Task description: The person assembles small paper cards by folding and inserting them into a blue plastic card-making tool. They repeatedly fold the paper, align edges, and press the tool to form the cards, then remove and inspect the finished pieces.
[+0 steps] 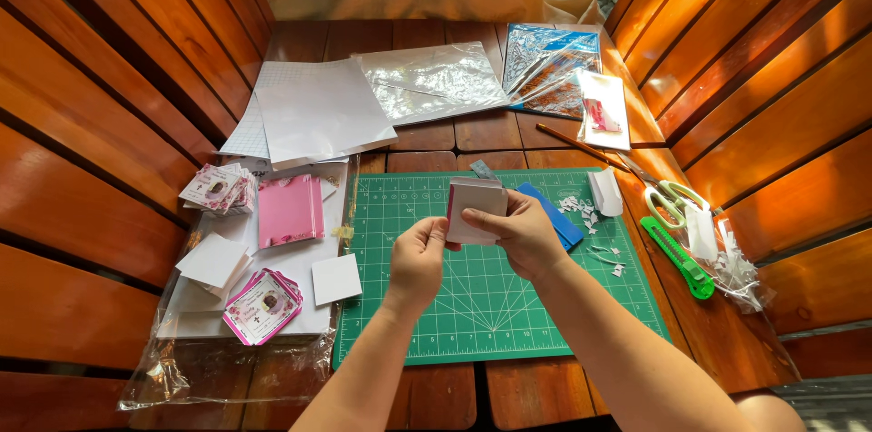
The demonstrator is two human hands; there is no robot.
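Note:
My right hand [520, 234] holds a small white folded card block with a pink edge [472, 208] upright above the green cutting mat [472, 305]. My left hand [418, 259] pinches the block's lower left corner with thumb and fingers. Both forearms reach in from the bottom of the view. A blue ruler-like piece [556, 217] lies on the mat just behind my right hand.
Left of the mat lie pink cards [289, 209], white squares [336, 278], printed card stacks [262, 307] and white sheets [318, 109] on plastic. At right are scissors [670, 197], a green cutter [679, 258], paper scraps [581, 208], a pencil [577, 146] and foil packets [545, 69]. Wooden slat walls enclose both sides.

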